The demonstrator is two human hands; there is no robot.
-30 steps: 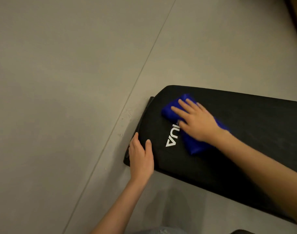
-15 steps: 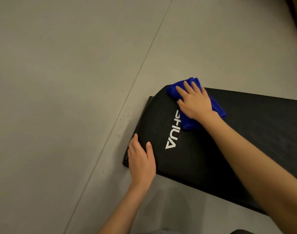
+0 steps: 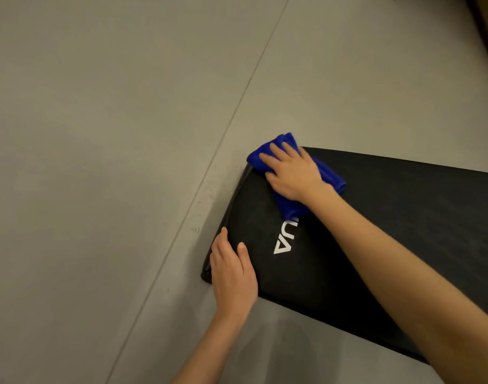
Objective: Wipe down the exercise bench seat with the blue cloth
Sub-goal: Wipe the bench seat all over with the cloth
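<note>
The black padded bench seat [image 3: 403, 217] runs from centre to the right edge, with white lettering [image 3: 285, 239] near its end. A folded blue cloth [image 3: 328, 176] lies on the seat's far corner and hangs slightly past the edge. My right hand [image 3: 291, 173] lies flat on the cloth with fingers straight, pressing it onto the seat and covering part of the lettering. My left hand [image 3: 233, 273] rests on the near corner of the seat's end, fingers straight along the edge and thumb on top.
Grey floor [image 3: 112, 134] surrounds the bench, with a seam [image 3: 237, 106] running diagonally past the seat's end. Small bits of debris [image 3: 206, 200] lie on the floor by that seam. A dark edge [image 3: 486, 23] shows at the top right.
My right hand has slid the cloth from the middle of the seat's end, over the lettering, to the far corner. The left hand has stayed at the near corner.
</note>
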